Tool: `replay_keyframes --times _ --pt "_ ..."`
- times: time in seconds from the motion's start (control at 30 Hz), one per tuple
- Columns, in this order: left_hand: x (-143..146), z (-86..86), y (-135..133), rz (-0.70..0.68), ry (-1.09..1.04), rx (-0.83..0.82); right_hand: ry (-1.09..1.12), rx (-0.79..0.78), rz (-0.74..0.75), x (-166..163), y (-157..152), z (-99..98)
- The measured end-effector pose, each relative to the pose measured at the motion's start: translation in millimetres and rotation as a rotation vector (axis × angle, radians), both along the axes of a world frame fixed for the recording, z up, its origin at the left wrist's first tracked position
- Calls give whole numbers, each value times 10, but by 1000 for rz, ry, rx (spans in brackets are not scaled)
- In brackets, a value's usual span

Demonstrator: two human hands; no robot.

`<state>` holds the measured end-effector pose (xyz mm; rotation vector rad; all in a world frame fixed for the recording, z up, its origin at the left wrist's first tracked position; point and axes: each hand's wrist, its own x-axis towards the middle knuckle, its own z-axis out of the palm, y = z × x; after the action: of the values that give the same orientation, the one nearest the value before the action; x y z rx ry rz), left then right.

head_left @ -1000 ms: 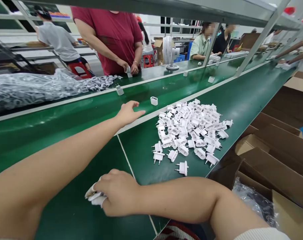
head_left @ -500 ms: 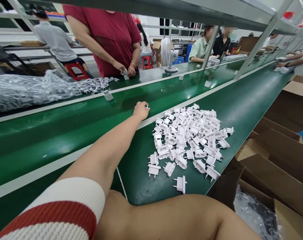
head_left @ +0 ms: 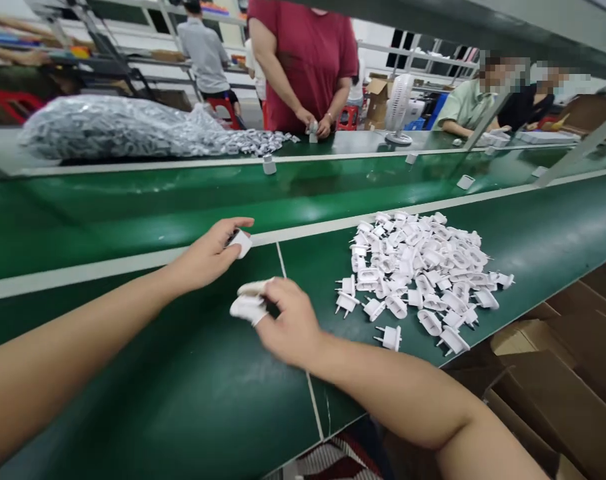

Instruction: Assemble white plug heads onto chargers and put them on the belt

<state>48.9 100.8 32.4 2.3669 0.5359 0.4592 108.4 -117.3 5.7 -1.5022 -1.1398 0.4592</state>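
Note:
My left hand point(head_left: 207, 257) grips a small white plastic charger casing point(head_left: 241, 244), thumb against its side and index finger stretched out above it. It is over the pale strip between the belt and my side of the table. Just below and to the right, my right hand point(head_left: 287, 320) has its thumb and forefinger bent close together. White coverings or pieces show at those blurred fingertips, and I cannot make out what lies between them. To the right of it spreads a pile of white two-pin plug heads point(head_left: 423, 260), with one plug head point(head_left: 390, 337) apart at the near side.
Several white casings, one of them a grey-white casing point(head_left: 269, 165), sit on the green belt point(head_left: 183, 210). Across it a co-worker in a red shirt point(head_left: 307, 60) handles a small part beside a plastic bag of parts point(head_left: 117, 127). Cardboard boxes point(head_left: 563, 373) stand lower right.
My left hand has drawn back from the belt towards me, the casing now showing in it. My right hand has come into view beside it. The view has turned left.

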Motion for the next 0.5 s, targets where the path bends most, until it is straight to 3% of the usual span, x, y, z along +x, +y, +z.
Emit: replay_keyframes --times 0.1,0.17,0.27,0.4,0.5 --pt "-668 -49 -51 45 27 45 534 57 -69 64 83 81" --pt "-1001 -91 -203 41 50 33 699 29 -68 85 97 131" --pt "-1288 -167 -529 -10 54 -18 755 -46 -42 85 61 195" --pt "-1355 -302 -869 -89 2 -112 726 -111 -20 40 17 234" --pt "-1311 -402 -943 -1 -110 -165 665 -107 -34 -10 25 234"
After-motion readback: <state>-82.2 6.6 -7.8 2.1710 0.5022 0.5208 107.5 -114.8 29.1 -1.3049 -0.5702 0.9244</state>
